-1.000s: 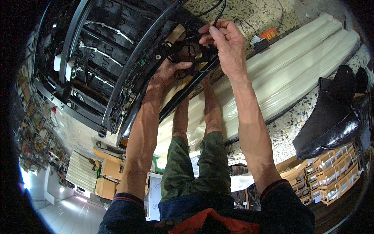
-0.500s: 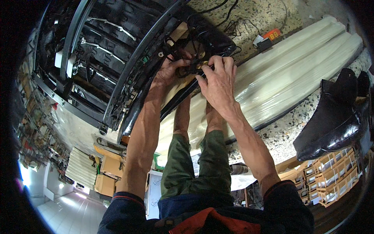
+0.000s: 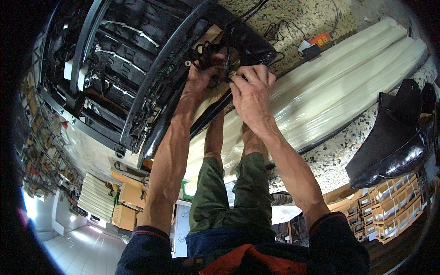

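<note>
A black metal seat frame (image 3: 151,68) with springs and crossbars lies tilted on the floor in front of me. At its right end a bundle of black wires (image 3: 215,48) hangs beside a glossy black plastic cover (image 3: 254,43). My left hand (image 3: 201,75) reaches into the frame and grips the wire bundle. My right hand (image 3: 250,94) is beside it, fingertips pinching the same wires near a patch of bare wood. My legs in green shorts (image 3: 229,197) stretch out below the frame.
Rolls of cream-white material wrapped in clear film (image 3: 348,78) lie on the speckled floor to the right. A small orange and black device (image 3: 316,43) sits behind them. A black moulded seat shell (image 3: 394,137) stands at the right. Cardboard boxes (image 3: 123,201) are at lower left.
My right hand has come down from the top of the black cover to the wires beside my left hand. The left hand has stayed in the frame.
</note>
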`<act>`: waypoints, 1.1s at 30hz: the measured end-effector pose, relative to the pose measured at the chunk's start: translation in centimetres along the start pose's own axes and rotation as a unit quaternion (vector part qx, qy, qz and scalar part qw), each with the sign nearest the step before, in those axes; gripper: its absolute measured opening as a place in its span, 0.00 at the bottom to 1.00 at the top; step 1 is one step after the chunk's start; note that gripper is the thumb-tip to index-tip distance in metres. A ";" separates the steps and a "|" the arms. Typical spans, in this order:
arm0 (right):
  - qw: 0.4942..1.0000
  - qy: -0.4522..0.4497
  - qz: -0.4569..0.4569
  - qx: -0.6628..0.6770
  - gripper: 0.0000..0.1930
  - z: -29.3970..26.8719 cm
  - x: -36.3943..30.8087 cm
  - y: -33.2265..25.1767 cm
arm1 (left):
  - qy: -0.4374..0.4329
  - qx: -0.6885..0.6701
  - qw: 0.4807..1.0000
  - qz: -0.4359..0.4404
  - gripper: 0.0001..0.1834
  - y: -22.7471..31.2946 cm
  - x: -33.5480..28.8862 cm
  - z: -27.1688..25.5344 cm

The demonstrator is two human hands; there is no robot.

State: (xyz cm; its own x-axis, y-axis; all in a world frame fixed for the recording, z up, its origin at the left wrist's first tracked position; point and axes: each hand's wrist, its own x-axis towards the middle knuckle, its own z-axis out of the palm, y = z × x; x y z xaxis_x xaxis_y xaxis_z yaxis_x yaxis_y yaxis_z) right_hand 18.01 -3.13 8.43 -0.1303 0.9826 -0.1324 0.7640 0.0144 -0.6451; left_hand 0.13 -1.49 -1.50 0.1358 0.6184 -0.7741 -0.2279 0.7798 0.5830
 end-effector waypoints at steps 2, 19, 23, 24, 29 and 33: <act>1.000 -0.022 -0.009 -0.012 0.08 0.5 0.0 0.3 | -0.007 0.042 0.999 -0.004 0.16 0.6 0.0 0.6; 0.990 -0.132 -0.015 -0.053 0.07 2.9 1.6 0.4 | -0.029 0.049 0.996 -0.070 0.22 1.6 0.1 0.5; 0.994 -0.099 0.011 -0.033 0.08 1.9 2.5 1.1 | -0.006 0.047 0.997 -0.067 0.18 3.4 -0.5 2.9; 0.997 -0.082 0.009 -0.005 0.09 1.2 3.0 0.7 | -0.013 0.023 0.997 -0.067 0.19 3.1 -0.5 1.9; 0.997 0.031 0.064 0.033 0.12 -3.1 4.7 2.8 | -0.007 -0.077 0.995 -0.055 0.14 1.6 -0.1 1.3; 0.981 0.062 0.183 0.004 0.14 -4.4 3.5 5.1 | -0.021 -0.065 0.997 -0.042 0.12 1.3 0.0 0.7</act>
State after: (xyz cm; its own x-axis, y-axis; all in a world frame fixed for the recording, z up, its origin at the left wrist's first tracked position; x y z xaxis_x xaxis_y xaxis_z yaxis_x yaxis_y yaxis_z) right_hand 24.17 1.20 7.98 0.2303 0.9365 -0.2644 0.7403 -0.3450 -0.5770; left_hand 0.54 -0.42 -0.57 0.1984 0.5578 -0.8059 -0.3371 0.8109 0.4782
